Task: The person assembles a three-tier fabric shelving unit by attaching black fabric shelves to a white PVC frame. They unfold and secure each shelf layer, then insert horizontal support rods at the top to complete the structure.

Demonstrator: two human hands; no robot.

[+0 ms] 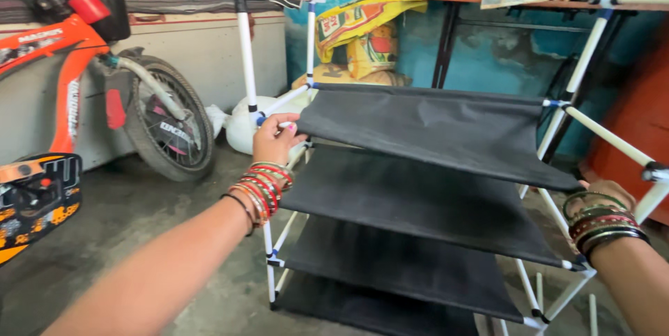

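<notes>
Yellow sack (362,26) behind; left hand (274,139) pinches black shelf (432,127), right hand's (608,193) grip hidden.

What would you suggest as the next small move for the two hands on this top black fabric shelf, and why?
Probably pull the top fabric shelf taut. The left hand pinches its left edge beside the white tube frame, the right hand is at the right front corner, and the fabric sags in the middle.
</notes>
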